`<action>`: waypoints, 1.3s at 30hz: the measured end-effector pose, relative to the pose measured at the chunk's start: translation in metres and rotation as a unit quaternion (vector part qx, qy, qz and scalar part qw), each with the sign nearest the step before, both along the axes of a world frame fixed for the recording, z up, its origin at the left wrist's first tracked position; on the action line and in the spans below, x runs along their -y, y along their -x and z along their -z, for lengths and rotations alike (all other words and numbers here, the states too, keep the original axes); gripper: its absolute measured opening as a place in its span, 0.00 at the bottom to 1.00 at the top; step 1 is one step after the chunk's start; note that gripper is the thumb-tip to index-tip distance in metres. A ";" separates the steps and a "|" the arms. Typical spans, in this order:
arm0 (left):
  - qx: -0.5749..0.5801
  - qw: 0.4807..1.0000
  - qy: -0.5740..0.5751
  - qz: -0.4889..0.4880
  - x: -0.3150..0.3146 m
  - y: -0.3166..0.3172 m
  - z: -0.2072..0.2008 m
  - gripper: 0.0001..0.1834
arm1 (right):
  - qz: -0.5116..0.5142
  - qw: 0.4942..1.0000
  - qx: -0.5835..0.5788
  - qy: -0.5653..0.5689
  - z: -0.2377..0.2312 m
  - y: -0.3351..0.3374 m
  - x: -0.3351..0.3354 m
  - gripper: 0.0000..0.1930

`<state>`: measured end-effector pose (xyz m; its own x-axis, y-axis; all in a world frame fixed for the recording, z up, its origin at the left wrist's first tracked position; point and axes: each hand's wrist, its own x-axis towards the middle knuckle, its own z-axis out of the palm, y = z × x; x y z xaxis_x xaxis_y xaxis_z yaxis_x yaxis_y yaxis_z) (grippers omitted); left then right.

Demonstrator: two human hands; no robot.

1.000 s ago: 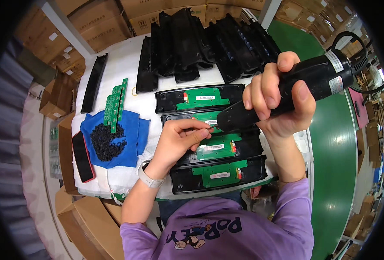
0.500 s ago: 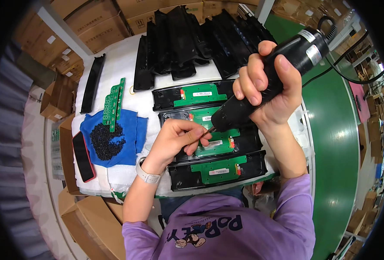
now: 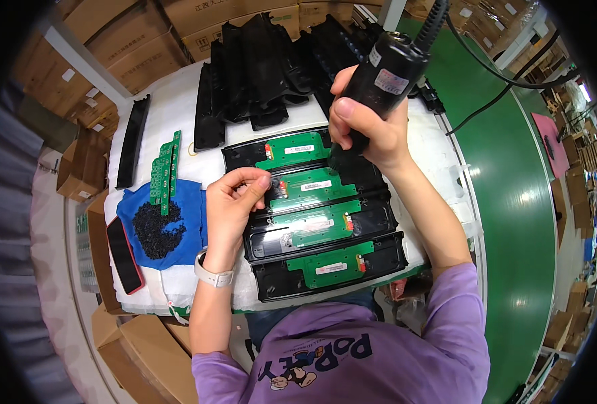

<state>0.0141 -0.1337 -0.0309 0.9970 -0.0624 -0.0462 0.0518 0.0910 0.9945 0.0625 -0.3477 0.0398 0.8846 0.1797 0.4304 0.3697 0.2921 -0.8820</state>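
My right hand [image 3: 379, 135] is wrapped round a black corded electric screwdriver [image 3: 383, 77], its nose pointing down over the upper two circuit boards. The screwdriver's tip is hard to make out against the panels. My left hand [image 3: 231, 202] is closed, thumb and forefinger pinched together beside the left end of the second black panel [image 3: 372, 178]; anything between them is too small to tell. Several black plastic panels lie in a column, each with a green circuit board [image 3: 319, 187] on it. A pile of small black screws [image 3: 155, 232] lies on a blue cloth [image 3: 194, 202], left of my left hand.
Loose green circuit boards [image 3: 166, 172] rest partly on the cloth. A phone [image 3: 124, 256] lies at the left table edge, and a black strip [image 3: 133, 141] behind it. Black plastic covers [image 3: 258, 71] are heaped at the back. The screwdriver cord [image 3: 497, 74] runs off right.
My right hand has moved left with the screwdriver, which now stands more upright. My left hand has drawn away from the screwdriver's tip, left of the boards. The view has shifted slightly.
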 end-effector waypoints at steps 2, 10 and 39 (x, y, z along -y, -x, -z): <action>0.004 0.999 -0.035 0.005 0.001 0.000 0.002 0.06 | 0.015 0.999 0.014 0.029 0.002 -0.001 0.000 0.12; -0.001 0.999 -0.026 0.030 0.003 -0.002 0.003 0.07 | 0.006 0.999 0.015 0.030 0.003 0.001 -0.003 0.12; -0.001 0.988 0.067 0.136 0.012 0.013 -0.005 0.05 | -0.144 0.945 0.043 -0.291 -0.016 0.016 -0.002 0.12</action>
<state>0.0009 -0.1454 -0.0263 0.9425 -0.3336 -0.0208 0.0942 0.2051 0.9742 0.0469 -0.3457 0.0559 0.7921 0.1182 0.5989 0.2643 0.8179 -0.5111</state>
